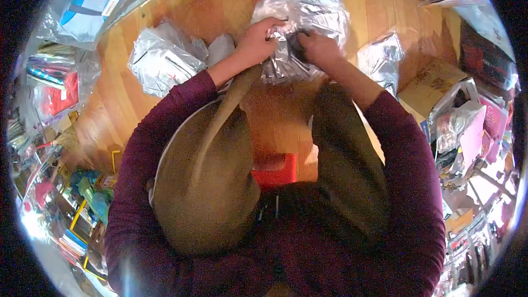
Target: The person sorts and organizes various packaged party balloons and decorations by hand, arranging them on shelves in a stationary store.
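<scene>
A shiny silver plastic bag (318,8) lies crumpled on the wooden floor in front of my knees. My left hand (257,43) has its fingers pinched on the near left part of the bag. On the other side my right hand (320,49) is closed on the bag, with the thumb and fingers bent together. A small dark patch shows by the right fingertips; I cannot make out what it is. Whatever the bag contains is hidden by its wrinkled film.
To the left lies a clear-wrapped white bundle (165,58); to the right, another silver packet (380,60). A cardboard box (432,88) and packaged goods crowd the right side. Bagged items (60,85) line the left. Something red (278,171) sits beneath me.
</scene>
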Demonstrator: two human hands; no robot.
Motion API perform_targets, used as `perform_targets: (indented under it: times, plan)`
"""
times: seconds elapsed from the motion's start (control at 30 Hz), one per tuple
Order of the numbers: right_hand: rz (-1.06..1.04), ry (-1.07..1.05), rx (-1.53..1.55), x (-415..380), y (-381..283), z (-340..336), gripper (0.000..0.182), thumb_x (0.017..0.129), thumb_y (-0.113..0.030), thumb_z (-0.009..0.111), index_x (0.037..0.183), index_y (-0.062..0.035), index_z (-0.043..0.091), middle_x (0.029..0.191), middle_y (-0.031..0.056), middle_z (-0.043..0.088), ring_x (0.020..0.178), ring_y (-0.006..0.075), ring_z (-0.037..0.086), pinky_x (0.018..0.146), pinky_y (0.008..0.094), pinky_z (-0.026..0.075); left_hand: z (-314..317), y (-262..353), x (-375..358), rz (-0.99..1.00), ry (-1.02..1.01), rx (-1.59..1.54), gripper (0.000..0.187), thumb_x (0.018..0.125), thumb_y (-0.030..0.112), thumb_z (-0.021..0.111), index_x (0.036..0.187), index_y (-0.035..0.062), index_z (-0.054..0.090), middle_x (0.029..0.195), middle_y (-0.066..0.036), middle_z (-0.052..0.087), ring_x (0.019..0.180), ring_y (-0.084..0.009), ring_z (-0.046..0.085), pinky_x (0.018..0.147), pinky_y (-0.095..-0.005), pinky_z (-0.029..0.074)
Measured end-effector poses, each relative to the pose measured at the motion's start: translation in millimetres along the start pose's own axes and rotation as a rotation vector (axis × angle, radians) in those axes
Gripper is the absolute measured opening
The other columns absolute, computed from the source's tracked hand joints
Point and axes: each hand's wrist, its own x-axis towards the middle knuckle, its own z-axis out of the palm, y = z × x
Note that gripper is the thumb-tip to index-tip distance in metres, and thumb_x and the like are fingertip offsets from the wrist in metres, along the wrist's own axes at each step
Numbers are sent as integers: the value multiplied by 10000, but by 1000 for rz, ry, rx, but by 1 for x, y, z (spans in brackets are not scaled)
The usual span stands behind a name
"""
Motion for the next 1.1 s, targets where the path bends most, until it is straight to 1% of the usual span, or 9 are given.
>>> perform_targets:
  times: [0.13,0.23,0.4,0.63,0.83,0.9,1.0,1.03,1.1]
  plan:
    - [95,-2,-151,-29,60,7,288,695,-232,563,936,-97,484,886,136,562,769,279,579,634,380,475,-4,-2,0,43,-4,74,372,653,48,501,1024,41,501,870,-134,560,715,-191,535,651,-282,427]
    - [266,-84,-101,-45,65,-18,272,744,-178,494,998,-80,490,884,173,566,782,314,570,677,400,471,-3,-9,0,0,-11,18,366,655,47,491,1020,34,505,871,-132,562,727,-194,533,660,-288,427]
    - [84,389,269,-11,34,-54,386,669,-223,599,1022,-116,486,927,157,560,783,336,556,668,410,455,-3,-3,0,-46,-32,40,360,656,45,493,1016,31,512,935,-124,569,831,-220,547,736,-301,427]
    - [82,186,57,25,9,-10,333,678,-185,566,993,-85,525,966,135,549,799,296,567,673,375,473,0,0,1,-40,-55,0,346,666,26,487,1011,34,513,976,-124,564,934,-223,534,789,-302,424]
    - [186,198,153,-19,107,-3,325,691,-244,586,961,-69,540,851,165,585,709,271,593,648,374,467,-3,-6,0,-30,-98,-8,361,669,18,482,1030,35,494,943,-137,558,812,-198,544,706,-298,435]
    - [348,200,833,-34,123,-6,286,689,-184,589,906,1,562,781,117,601,668,211,578,611,334,454,-4,1,1,5,-88,-38,370,669,12,475,1038,39,488,930,-134,557,783,-194,541,690,-299,433]
    - [425,-15,1148,-46,100,-33,288,697,-151,575,911,40,553,758,69,601,638,173,546,608,299,444,-2,1,1,38,-79,-50,385,668,-4,461,1049,51,481,918,-129,554,748,-191,539,676,-300,431]
    - [390,4,1216,-48,91,-27,300,695,-140,576,928,48,550,759,47,602,601,170,528,612,282,452,-1,1,1,28,-79,-39,393,667,-13,454,1052,58,479,918,-128,554,743,-193,541,677,-301,432]
    - [184,34,840,-41,89,-1,373,651,-161,606,984,-4,546,866,122,572,764,222,539,717,313,442,1,1,0,24,-85,-25,399,665,-17,451,1054,64,481,927,-128,551,749,-198,541,686,-303,433]
